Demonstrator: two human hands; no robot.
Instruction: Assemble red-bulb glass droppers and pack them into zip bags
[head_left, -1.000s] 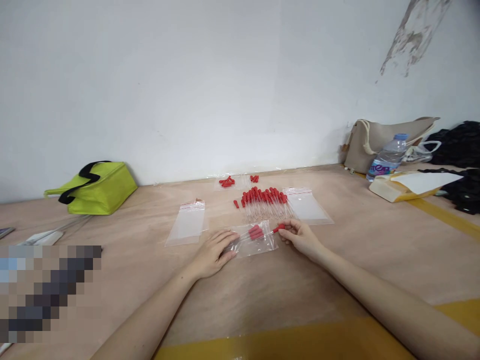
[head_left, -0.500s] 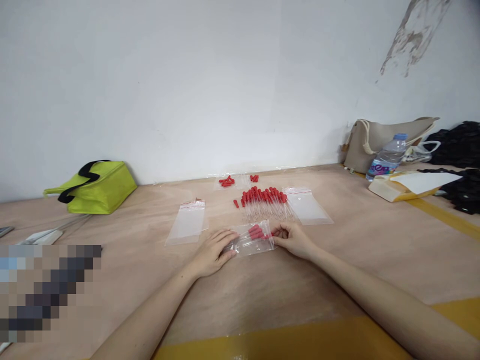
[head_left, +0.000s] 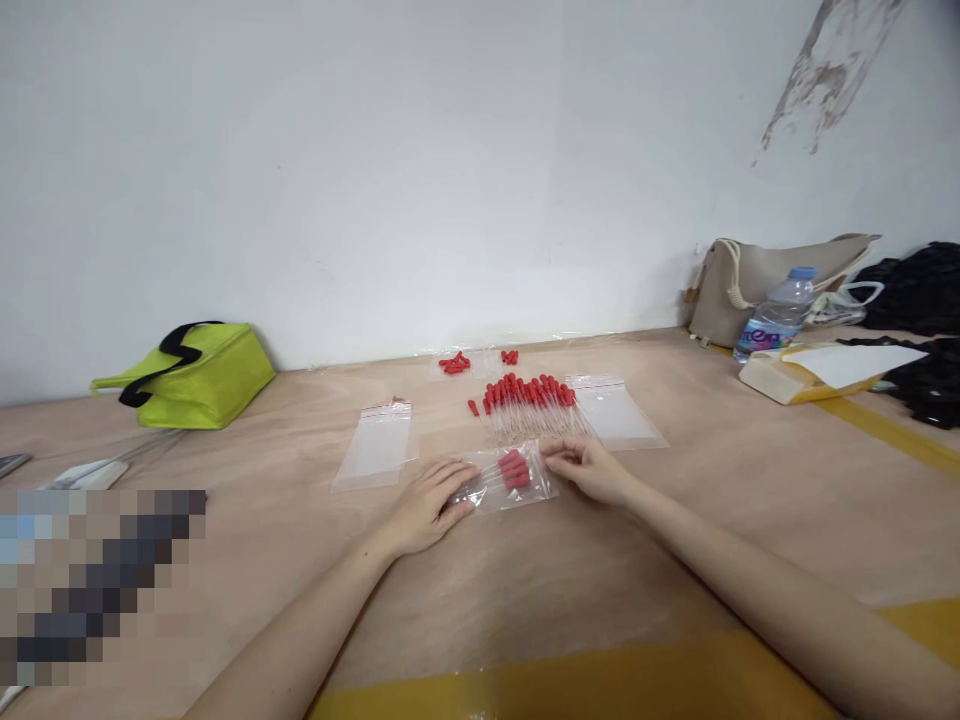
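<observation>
A clear zip bag (head_left: 536, 490) lies on the table in front of me, its mouth toward the right. Several droppers with red rubber bulbs (head_left: 514, 468) are inside it, thin clear tubes pointing left. My left hand (head_left: 439, 500) holds the bag's left end, fingers over the top edge and thumb at the lower edge. Beside the mouth, my right hand (head_left: 589, 468) has its fingers loosely parted, with nothing visible in them. Just behind, a row of more red-bulbed droppers (head_left: 529, 395) lies with tubes toward me; one loose red bulb (head_left: 473, 408) sits at its left.
Flat zip bags lie left (head_left: 373, 450) and right (head_left: 619, 415) of the row. Farther back are small heaps of red bulbs (head_left: 454, 364). A lime bag (head_left: 217, 375) stands left; a water bottle (head_left: 776, 315), beige bag (head_left: 750, 270) and envelope (head_left: 780, 375) are right.
The dropper that was in my right hand at the bag's mouth is now inside with the others. My right hand has let go and its fingers have loosened.
</observation>
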